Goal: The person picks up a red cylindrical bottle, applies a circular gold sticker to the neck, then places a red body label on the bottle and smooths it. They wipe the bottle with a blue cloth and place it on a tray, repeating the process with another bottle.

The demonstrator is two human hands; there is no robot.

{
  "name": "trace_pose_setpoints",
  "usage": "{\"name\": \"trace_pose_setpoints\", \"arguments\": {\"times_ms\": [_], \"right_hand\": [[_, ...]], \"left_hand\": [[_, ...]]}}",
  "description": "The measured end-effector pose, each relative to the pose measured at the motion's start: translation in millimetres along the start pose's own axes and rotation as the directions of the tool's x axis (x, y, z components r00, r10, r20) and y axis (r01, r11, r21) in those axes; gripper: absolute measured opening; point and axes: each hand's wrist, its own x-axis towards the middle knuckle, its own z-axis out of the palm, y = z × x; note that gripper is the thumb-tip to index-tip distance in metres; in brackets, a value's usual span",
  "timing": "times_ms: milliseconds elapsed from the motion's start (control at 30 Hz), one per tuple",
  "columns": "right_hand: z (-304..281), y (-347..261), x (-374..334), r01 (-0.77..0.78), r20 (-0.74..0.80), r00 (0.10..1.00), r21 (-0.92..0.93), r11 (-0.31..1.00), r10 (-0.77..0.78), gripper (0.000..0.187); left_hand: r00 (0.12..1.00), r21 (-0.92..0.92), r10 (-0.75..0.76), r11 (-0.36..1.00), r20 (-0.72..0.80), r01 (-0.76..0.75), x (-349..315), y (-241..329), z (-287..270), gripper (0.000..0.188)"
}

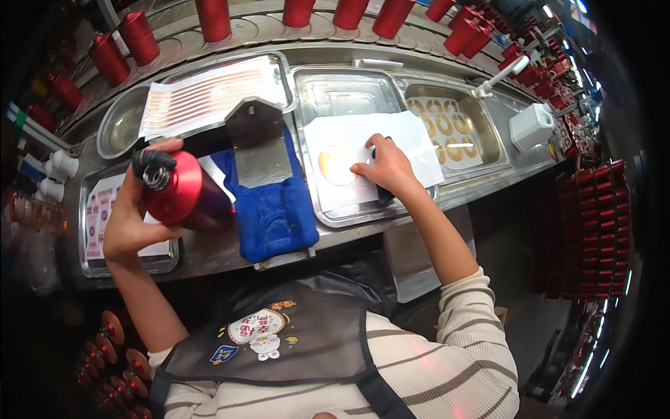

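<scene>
My left hand (129,216) is wrapped round a shiny red bottle (183,192) with a black piece on its neck, tilted over the left of the bench. To the right, my right hand (389,167) is curled over a white sheet (408,133) lying in a metal tray (335,94). Its thumb reaches toward a gold oval decal (338,165) on the sheet. Something dark shows at the fingers and below the palm; what it is I cannot make out. Between my hands sits a metal stand (262,157) padded with blue cloth (276,216).
Behind is a tray with a striped sheet (209,94) beside a round metal bowl (122,126). A basin (488,143) at right holds a sheet of ring-shaped decals (441,126), near a white jug (532,128). Red bottles (213,19) line the conveyor (251,29) beyond.
</scene>
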Motion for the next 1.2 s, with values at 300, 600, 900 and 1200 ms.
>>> {"name": "trace_pose_setpoints", "arguments": {"times_ms": [300,600,900,1200], "right_hand": [[-27,51,101,0.138,-0.020,0.990,-0.024,0.990,-0.139,0.062],[-29,44,136,0.314,0.136,0.942,-0.035,0.949,-0.307,0.038],[-17,57,147,0.298,0.087,0.944,0.194,0.934,-0.319,0.018],[-42,6,69,0.285,-0.137,0.954,0.139,0.948,-0.266,0.013]], "left_hand": [[0.793,0.263,0.114,0.963,-0.598,0.060,-39,-18,76,0.116],[0.809,0.137,0.045,0.990,-0.586,0.044,-45,-39,57,0.106],[0.745,0.301,0.173,0.953,-0.644,0.039,-25,-33,81,0.106],[0.860,0.293,0.120,0.955,-0.497,0.036,-33,-19,61,0.106]]}}
